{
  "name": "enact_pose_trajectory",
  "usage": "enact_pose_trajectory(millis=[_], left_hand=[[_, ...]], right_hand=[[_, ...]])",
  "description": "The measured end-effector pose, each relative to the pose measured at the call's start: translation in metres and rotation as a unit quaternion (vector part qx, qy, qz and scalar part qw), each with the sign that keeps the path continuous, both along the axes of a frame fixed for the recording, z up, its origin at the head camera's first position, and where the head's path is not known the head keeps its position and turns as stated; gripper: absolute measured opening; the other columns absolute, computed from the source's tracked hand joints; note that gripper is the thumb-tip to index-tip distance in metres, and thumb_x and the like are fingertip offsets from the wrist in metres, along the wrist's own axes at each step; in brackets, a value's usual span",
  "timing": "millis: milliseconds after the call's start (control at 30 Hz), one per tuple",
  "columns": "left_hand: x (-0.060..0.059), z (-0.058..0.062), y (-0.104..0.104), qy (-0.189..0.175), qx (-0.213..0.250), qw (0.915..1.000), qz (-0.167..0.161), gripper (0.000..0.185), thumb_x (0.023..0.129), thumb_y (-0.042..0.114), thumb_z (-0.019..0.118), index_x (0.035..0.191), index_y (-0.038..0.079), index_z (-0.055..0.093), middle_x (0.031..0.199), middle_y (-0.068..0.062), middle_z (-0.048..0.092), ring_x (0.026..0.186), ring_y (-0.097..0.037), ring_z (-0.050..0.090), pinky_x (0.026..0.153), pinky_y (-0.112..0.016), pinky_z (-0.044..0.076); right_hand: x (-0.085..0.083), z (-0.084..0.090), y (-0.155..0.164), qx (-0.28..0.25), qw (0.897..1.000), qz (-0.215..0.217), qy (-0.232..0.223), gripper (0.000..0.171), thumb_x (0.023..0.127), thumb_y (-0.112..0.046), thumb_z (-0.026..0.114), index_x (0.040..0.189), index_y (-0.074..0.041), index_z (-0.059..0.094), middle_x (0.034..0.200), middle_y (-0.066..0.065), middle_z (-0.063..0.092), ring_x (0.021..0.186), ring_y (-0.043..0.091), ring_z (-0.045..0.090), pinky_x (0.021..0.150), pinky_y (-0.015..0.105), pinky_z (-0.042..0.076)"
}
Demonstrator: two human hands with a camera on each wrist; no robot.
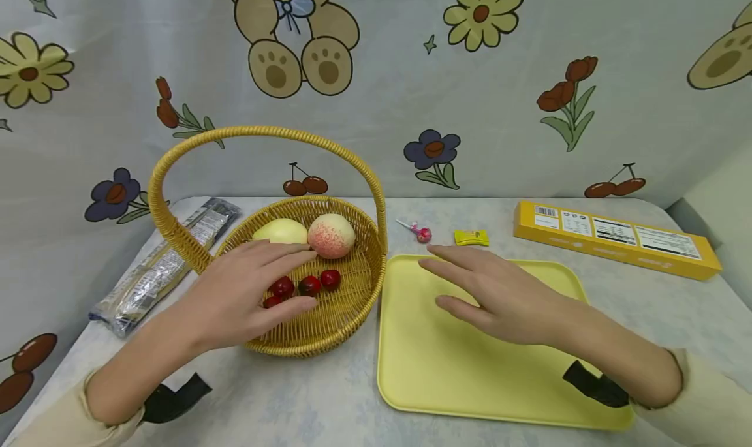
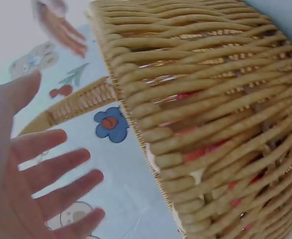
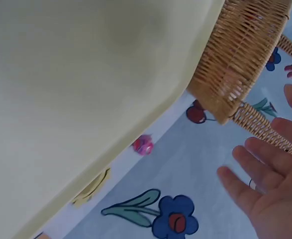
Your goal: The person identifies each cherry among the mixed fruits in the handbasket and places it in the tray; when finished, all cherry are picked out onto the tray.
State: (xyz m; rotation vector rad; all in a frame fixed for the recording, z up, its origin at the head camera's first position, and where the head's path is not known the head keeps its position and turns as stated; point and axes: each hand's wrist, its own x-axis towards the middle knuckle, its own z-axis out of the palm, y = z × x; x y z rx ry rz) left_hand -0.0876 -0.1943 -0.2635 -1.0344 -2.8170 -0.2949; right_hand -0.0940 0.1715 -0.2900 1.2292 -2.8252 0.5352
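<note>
Over the wicker basket (image 1: 329, 316), cherries (image 1: 309, 285) are neared by the unclenched left hand (image 1: 249, 290); the right hand (image 1: 499, 293), empty and flat, is held above the yellow tray (image 1: 446, 369)

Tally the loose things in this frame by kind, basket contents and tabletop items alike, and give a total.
Large fruit in the basket: 2, pale one, pink one
Cherries: 4
Lollipop: 1
Yellow candy: 1
Yellow box: 1
Silver packet: 1
Yellow tray: 1
Basket: 1
Total: 12

Pale table (image 1: 305, 401) carries a wicker basket (image 1: 346, 310), yellow tray (image 1: 446, 369), yellow box (image 1: 617, 238), foil packet (image 1: 164, 267), lollipop (image 1: 420, 231), 1 yellow candy (image 1: 471, 237)
</note>
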Motion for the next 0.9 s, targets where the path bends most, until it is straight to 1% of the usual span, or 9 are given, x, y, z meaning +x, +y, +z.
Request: enact_pose_trajectory(millis=[100, 167, 233, 367, 500, 600, 700, 800, 900], left_hand=[[0.005, -0.001, -0.006, 0.055, 0.072, 0.9958, -0.005, 0.045, 0.090, 0.045, 0.069, 0.125, 0.016, 0.068, 0.121, -0.001, 0.068, 0.108, -0.024, 0.065, 0.087, -0.048, 0.055], [0.007, -0.004, -0.011, 0.088, 0.109, 0.9901, 0.000, 0.038, 0.088, 0.040, 0.073, 0.118, 0.017, 0.072, 0.113, 0.001, 0.071, 0.099, -0.020, 0.068, 0.076, -0.044, 0.058], [0.010, -0.009, -0.017, 0.112, 0.130, 0.9851, 0.015, 0.035, 0.086, 0.036, 0.074, 0.114, 0.016, 0.073, 0.108, 0.001, 0.072, 0.092, -0.019, 0.070, 0.069, -0.042, 0.059], [0.015, -0.020, -0.033, 0.134, 0.141, 0.9791, 0.059, 0.033, 0.082, 0.030, 0.076, 0.110, 0.012, 0.073, 0.103, -0.001, 0.072, 0.083, -0.020, 0.070, 0.063, -0.041, 0.058], [0.023, -0.031, -0.047, 0.132, 0.147, 0.9731, 0.118, 0.034, 0.080, 0.027, 0.077, 0.110, 0.012, 0.072, 0.105, -0.001, 0.069, 0.071, -0.014, 0.062, 0.052, -0.032, 0.049], [0.030, -0.037, -0.056, 0.114, 0.144, 0.9692, 0.164, 0.036, 0.082, 0.030, 0.078, 0.112, 0.012, 0.071, 0.106, 0.000, 0.065, 0.067, -0.010, 0.051, 0.047, -0.026, 0.039], [0.035, -0.042, -0.062, 0.072, 0.144, 0.9657, 0.204, 0.040, 0.085, 0.033, 0.077, 0.117, 0.011, 0.069, 0.109, -0.003, 0.064, 0.073, -0.013, 0.053, 0.050, -0.028, 0.041], [0.039, -0.047, -0.067, -0.009, 0.162, 0.9570, 0.241, 0.045, 0.089, 0.034, 0.074, 0.126, 0.011, 0.064, 0.117, -0.007, 0.061, 0.085, -0.019, 0.058, 0.059, -0.029, 0.049], [0.042, -0.051, -0.070, -0.094, 0.205, 0.9395, 0.258, 0.052, 0.090, 0.031, 0.074, 0.134, 0.010, 0.057, 0.128, -0.010, 0.055, 0.099, -0.027, 0.060, 0.074, -0.022, 0.053]], right_hand=[[-0.003, 0.004, -0.013, -0.043, 0.998, 0.024, 0.034, 0.043, 0.095, -0.024, 0.066, 0.135, -0.011, 0.058, 0.134, 0.004, 0.058, 0.121, 0.021, 0.056, 0.098, 0.045, 0.050], [-0.004, 0.008, -0.025, -0.068, 0.996, 0.038, 0.043, 0.038, 0.092, -0.018, 0.069, 0.129, -0.009, 0.062, 0.123, 0.001, 0.062, 0.111, 0.017, 0.060, 0.091, 0.040, 0.054], [-0.006, 0.012, -0.038, -0.084, 0.994, 0.051, 0.040, 0.035, 0.092, -0.016, 0.069, 0.125, -0.009, 0.064, 0.117, -0.001, 0.063, 0.105, 0.013, 0.060, 0.087, 0.036, 0.055], [-0.012, 0.018, -0.066, -0.094, 0.993, 0.072, 0.020, 0.031, 0.092, -0.015, 0.068, 0.122, -0.008, 0.065, 0.113, -0.002, 0.063, 0.100, 0.012, 0.061, 0.083, 0.030, 0.054], [-0.020, 0.017, -0.089, -0.087, 0.993, 0.083, 0.001, 0.030, 0.092, -0.014, 0.067, 0.122, -0.007, 0.066, 0.114, 0.001, 0.063, 0.095, 0.012, 0.060, 0.080, 0.027, 0.053], [-0.027, 0.012, -0.102, -0.074, 0.993, 0.086, -0.020, 0.031, 0.092, -0.013, 0.067, 0.122, -0.007, 0.066, 0.115, 0.003, 0.063, 0.090, 0.013, 0.059, 0.077, 0.028, 0.052], [-0.035, 0.006, -0.114, -0.055, 0.994, 0.086, -0.046, 0.031, 0.092, -0.012, 0.067, 0.122, -0.006, 0.066, 0.119, 0.004, 0.063, 0.098, 0.016, 0.060, 0.085, 0.031, 0.052], [-0.044, 0.000, -0.128, -0.034, 0.992, 0.088, -0.079, 0.031, 0.092, -0.012, 0.067, 0.123, -0.005, 0.066, 0.123, 0.006, 0.063, 0.112, 0.020, 0.059, 0.096, 0.036, 0.049], [-0.054, -0.004, -0.140, -0.009, 0.990, 0.091, -0.105, 0.032, 0.092, -0.011, 0.067, 0.123, -0.004, 0.066, 0.124, 0.007, 0.064, 0.118, 0.022, 0.056, 0.101, 0.039, 0.046]])
